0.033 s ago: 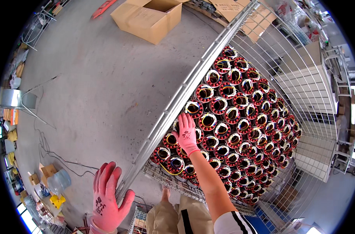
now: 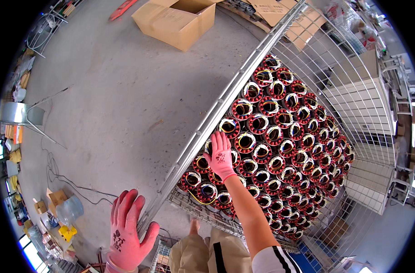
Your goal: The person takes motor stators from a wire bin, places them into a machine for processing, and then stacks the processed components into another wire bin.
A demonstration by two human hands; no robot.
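Motor stators [image 2: 245,142], ring-shaped with red windings and bundled white, yellow and blue wires, stand packed in rows inside a wire mesh cage [image 2: 207,119]. My right hand [image 2: 223,158], in a pink glove, lies over the stators near the cage's left rail. Its fingers are stretched out and nothing shows in its grip; the stator beneath the palm is mostly hidden. At the lower left, outside the rail, my left hand [image 2: 129,234] is raised in a matching glove. The fingers and thumb are spread, holding nothing, with the thumb close to the rail's lower end.
An opened cardboard box [image 2: 178,27] sits on the grey floor beyond the cage. Cables [image 2: 75,185] trail across the floor at left, near a clear plastic water jug [image 2: 70,210]. A metal-legged stand [image 2: 32,113] is at far left; pale cabinets [image 2: 364,91] stand behind the mesh at right.
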